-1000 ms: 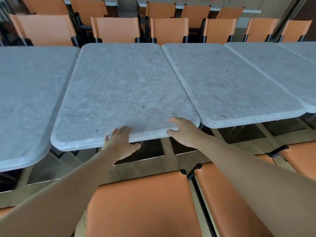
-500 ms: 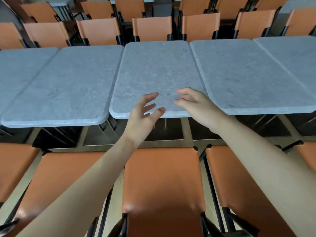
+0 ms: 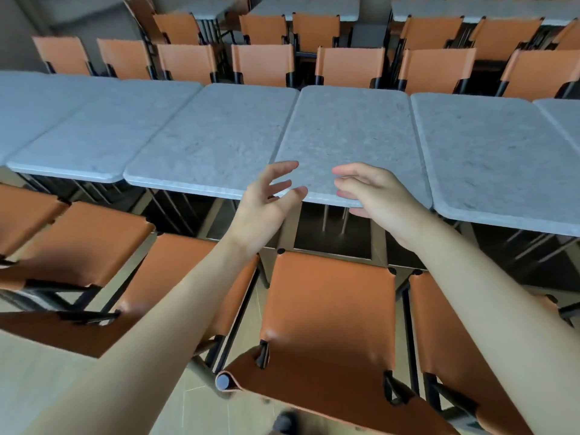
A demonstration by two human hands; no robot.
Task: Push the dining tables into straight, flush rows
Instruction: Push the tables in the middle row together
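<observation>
1. I am in a dining hall with rows of grey stone-look tables and orange chairs with black frames. A second row of tables and chairs stands behind the one before me.

2. The nearest row runs across my view. The middle table [image 3: 348, 142] is the one I was working on. It lies between its left neighbour [image 3: 213, 142] and its right neighbour [image 3: 496, 158].

3. A second ago both my hands were on the near edge of that table, pressing it. Now they are off it and raised in the air above that edge.

4. My left hand [image 3: 266, 202] is open, fingers spread, and holds nothing. My right hand [image 3: 376, 193] is also open, fingers loosely extended, empty and apart from the tabletop.

5. I have also drawn back, so more of the row shows, and an orange chair seat [image 3: 326, 309] now sits right below my arms.

6. I read this as the push on this table being finished. Its left seam looks tight, and the near edges look roughly in line there.

7. On the right a thin dark gap shows between the middle table and its neighbour. That may need a further nudge, or the wide lens may exaggerate it.

8. Tables farther left [image 3: 94, 136] look joined, though blur hides their seams.
</observation>
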